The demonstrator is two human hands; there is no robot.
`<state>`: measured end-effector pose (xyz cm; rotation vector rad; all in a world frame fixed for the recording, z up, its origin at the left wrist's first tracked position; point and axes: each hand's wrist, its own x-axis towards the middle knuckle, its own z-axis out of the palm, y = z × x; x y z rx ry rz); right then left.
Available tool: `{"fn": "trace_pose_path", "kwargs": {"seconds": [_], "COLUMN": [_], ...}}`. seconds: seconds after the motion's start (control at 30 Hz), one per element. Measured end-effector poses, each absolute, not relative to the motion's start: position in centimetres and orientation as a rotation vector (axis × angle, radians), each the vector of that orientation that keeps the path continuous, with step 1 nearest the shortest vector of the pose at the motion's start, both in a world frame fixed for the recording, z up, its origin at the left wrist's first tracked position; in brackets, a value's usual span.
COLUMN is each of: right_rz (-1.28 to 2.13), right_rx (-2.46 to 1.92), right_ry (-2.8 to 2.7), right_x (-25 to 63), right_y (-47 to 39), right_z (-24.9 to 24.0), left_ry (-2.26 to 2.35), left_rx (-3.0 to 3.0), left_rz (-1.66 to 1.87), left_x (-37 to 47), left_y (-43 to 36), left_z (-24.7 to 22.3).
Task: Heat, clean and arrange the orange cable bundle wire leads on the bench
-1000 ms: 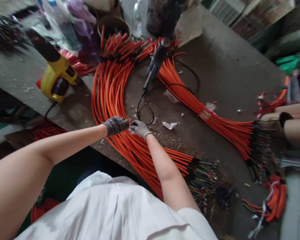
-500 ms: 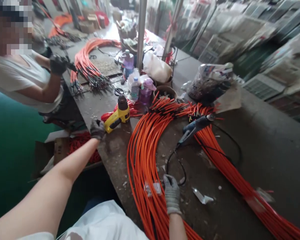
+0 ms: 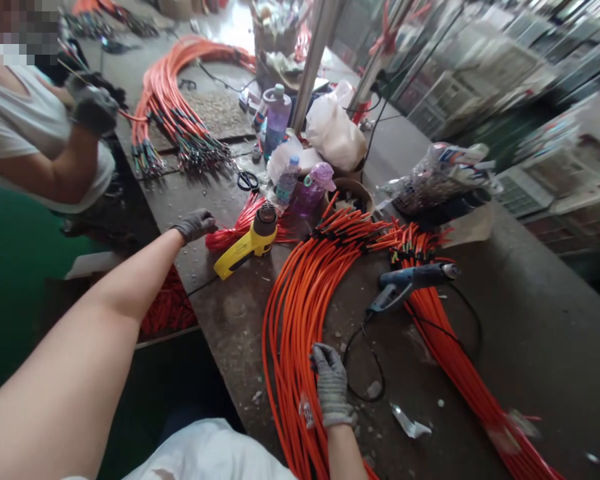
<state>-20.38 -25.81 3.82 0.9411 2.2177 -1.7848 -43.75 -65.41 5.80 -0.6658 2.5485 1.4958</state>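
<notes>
My gloved left hand is at the left end of a bundle of thin red wires or tubes, its fingers drawn together; whether they pinch a strand is hidden. Just to the right lies a yellow heat gun, nozzle up and apart from this hand. My gloved right hand rests over the curved bundle of orange cables, fingers curled in, and what they hold, if anything, cannot be made out. A blue-grey heat gun lies across a second orange cable bundle, its black cord looping near my right hand.
Bottles, scissors, a white plastic bag and metal posts stand along the table's middle. A co-worker's gloved hands are beside another orange cable coil. A box of red pieces sits below the table edge.
My left hand has left the yellow heat gun's handle and moved up to the red bundle. My right hand has shifted slightly left over the orange cables. The view has tilted.
</notes>
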Motion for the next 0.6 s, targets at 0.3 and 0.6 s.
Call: {"fn": "trace_pose_path", "kwargs": {"seconds": [0.3,0.6], "right_rz": [-1.899,-2.289], "right_rx": [0.337,0.635], "right_ry": [2.484,1.283], "right_x": [-21.8,-21.9], "right_y": [-32.5,-42.2], "right_z": [6.1,4.6], "left_ry": [3.055,3.110], "left_rx": [-1.083,-0.128], "left_rz": [1.821,1.155], "left_x": [-33.0,-20.5], "left_y": [-61.9,-53.0], "left_z": [9.3,4.0]}}
